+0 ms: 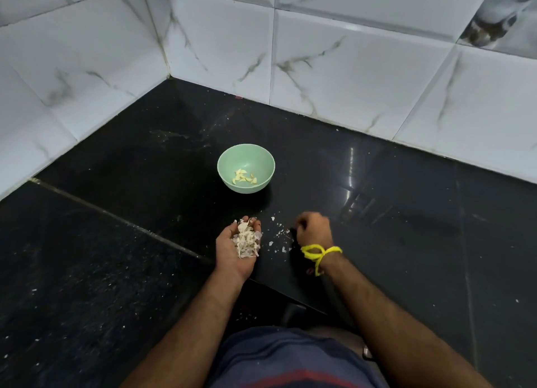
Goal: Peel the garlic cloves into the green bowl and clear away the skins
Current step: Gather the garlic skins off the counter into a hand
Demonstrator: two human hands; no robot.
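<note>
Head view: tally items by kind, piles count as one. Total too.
Green bowl: 1
Batch of peeled cloves in the bowl: 1
Handful of skins in the left hand: 1
Scatter of skin bits on the counter: 1
Yellow wrist thread: 1
Total: 5

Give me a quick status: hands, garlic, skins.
Left hand palm up, cupping skins. Right hand curled, picking at scraps on counter. Peeled cloves in bowl. Nothing blocking.
</note>
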